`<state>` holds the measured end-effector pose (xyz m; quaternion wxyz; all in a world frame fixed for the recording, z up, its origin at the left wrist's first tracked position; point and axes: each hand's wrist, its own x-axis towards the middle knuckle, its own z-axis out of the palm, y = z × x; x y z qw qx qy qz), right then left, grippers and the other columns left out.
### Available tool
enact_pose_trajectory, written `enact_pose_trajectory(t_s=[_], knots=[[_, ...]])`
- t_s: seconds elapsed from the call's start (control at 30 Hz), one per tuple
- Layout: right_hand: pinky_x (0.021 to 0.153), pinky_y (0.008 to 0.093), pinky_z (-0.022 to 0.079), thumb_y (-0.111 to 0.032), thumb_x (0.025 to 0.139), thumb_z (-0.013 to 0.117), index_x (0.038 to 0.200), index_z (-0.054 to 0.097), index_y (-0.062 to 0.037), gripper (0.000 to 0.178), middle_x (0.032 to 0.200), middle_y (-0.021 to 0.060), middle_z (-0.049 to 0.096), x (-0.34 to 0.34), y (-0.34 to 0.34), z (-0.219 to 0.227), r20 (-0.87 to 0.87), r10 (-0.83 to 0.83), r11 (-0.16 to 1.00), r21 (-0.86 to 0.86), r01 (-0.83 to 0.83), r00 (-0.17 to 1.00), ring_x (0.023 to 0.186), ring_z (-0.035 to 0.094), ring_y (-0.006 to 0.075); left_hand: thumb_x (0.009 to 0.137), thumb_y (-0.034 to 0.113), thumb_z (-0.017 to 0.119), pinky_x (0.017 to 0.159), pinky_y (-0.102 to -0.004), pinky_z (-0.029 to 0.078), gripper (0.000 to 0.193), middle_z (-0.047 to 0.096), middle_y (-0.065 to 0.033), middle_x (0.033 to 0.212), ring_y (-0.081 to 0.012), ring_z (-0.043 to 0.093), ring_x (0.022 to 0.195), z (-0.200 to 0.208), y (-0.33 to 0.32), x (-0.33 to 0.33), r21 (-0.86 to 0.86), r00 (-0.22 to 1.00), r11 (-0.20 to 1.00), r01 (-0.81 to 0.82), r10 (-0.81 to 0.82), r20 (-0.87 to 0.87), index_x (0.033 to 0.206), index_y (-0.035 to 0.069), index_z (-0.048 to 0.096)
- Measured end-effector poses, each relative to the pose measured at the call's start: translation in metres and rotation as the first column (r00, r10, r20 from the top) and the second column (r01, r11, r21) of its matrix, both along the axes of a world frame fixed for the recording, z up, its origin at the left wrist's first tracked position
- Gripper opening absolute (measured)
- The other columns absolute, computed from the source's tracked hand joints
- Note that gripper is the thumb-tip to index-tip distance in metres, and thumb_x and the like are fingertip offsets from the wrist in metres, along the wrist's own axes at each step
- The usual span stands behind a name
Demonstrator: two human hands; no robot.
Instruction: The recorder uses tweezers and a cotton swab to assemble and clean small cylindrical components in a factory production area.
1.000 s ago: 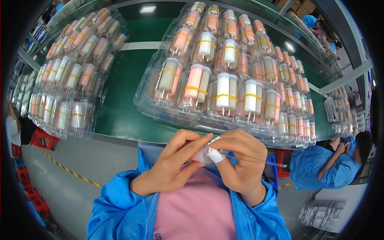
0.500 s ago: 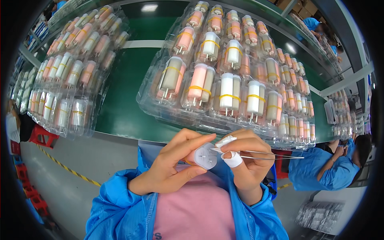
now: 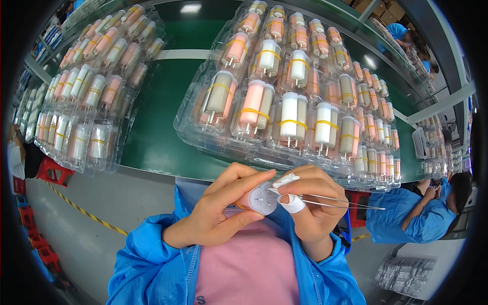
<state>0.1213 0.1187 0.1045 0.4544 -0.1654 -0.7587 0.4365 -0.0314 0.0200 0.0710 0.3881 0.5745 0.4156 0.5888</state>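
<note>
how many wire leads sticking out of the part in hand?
2: both thin metal leads run rightward from the small white cylindrical part, held by the left hand and right hand. None seem hidden.

left hand [image 3: 216,216] pinching, right hand [image 3: 312,203] pinching

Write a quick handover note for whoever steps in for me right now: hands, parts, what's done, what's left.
Left hand: holds a small white-capped cylinder, end facing up.
Right hand, taped fingertips: pinches two thin metal wires that run from the cylinder's end out to the right.
Trays: clear plastic trays on the green table hold banded pink and white cylinders.
Done: many bundled in trays.
Left: the one in hand is not in a tray.
</note>
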Motion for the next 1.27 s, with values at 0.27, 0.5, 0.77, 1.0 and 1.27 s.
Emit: enact_pose_trajectory(t_s=[0.27,0.5,0.77,1.0,1.27], knots=[[0.058,0.0274,0.048,0.001,0.070,0.069,0.081,0.068,-0.0013,0.012,0.075,0.0099,0.065,0.000,0.001,0.007,0.109,0.019,1.000,0.007,-0.020,0.994,0.065,0.062,0.0207,0.078,-0.003,0.064,0.072,-0.0259,0.049,0.058,0.047,-0.0149,0.113,-0.0194,0.051,0.094,-0.001,-0.002,-0.001,0.005,0.999,1.000,-0.012,0.012,-0.038,0.132,-0.004,0.045],[0.055,0.0286,0.046,0.001,0.069,0.067,0.081,0.066,-0.0013,0.012,0.073,0.0108,0.063,-0.004,0.004,0.018,0.205,0.053,0.996,0.060,-0.067,0.977,0.061,0.060,0.0220,0.074,-0.008,0.064,0.073,-0.0282,0.048,0.059,0.047,-0.0159,0.110,-0.0232,0.052,0.094,0.001,-0.002,0.002,0.023,0.979,0.996,-0.088,0.090,-0.184,0.130,-0.004,0.047],[0.058,0.0275,0.046,0.000,0.073,0.066,0.083,0.067,-0.0004,0.010,0.077,0.0110,0.063,-0.004,0.010,0.014,0.123,0.059,0.997,0.034,-0.064,0.991,0.066,0.060,0.0195,0.075,-0.007,0.064,0.075,-0.0286,0.049,0.058,0.047,-0.0165,0.112,-0.0238,0.052,0.096,0.003,0.000,-0.004,0.037,0.969,0.995,-0.095,0.100,-0.225,0.130,-0.004,0.047],[0.062,0.0260,0.046,0.001,0.075,0.067,0.085,0.066,0.0027,0.010,0.082,0.0132,0.064,0.003,0.004,0.001,-0.165,-0.083,0.991,-0.118,0.064,0.983,0.073,0.059,0.0173,0.081,0.009,0.067,0.084,-0.0281,0.043,0.055,0.048,-0.0128,0.112,-0.0181,0.052,0.100,0.004,0.000,-0.008,-0.024,1.000,1.000,-0.009,0.009,0.007,0.129,-0.008,0.046],[0.064,0.0260,0.046,-0.002,0.075,0.069,0.090,0.067,0.0016,0.015,0.086,0.0140,0.065,0.004,-0.002,-0.004,-0.132,-0.011,0.984,-0.177,-0.013,0.991,0.074,0.060,0.0191,0.079,0.002,0.067,0.077,-0.0259,0.048,0.058,0.047,-0.0140,0.115,-0.0187,0.052,0.096,-0.002,0.002,-0.006,0.021,1.000,1.000,0.012,-0.013,0.010,0.132,-0.002,0.045]])
